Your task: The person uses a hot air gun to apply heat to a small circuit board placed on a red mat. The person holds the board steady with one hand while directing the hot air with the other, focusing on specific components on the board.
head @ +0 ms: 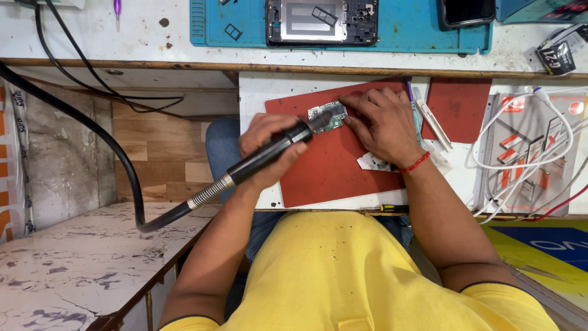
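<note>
My left hand [264,142] grips a black hot-air tool handle [272,152], whose nozzle tip points at a small green circuit board [329,116]. The board lies on a red work mat [331,171] on a small white tabletop. My right hand [383,125], with a red thread band at the wrist, rests on the mat with its fingertips pressing the board's right edge. A thick black hose [92,132] with a metal spring collar runs from the handle down and off to the left.
A blue mat [410,30] on the upper shelf carries an opened phone body [321,21] and a dark phone [467,12]. A second red mat piece [460,104], slim white tools [433,124], white cables [520,162] and small packets lie right. A marbled bench [73,270] sits lower left.
</note>
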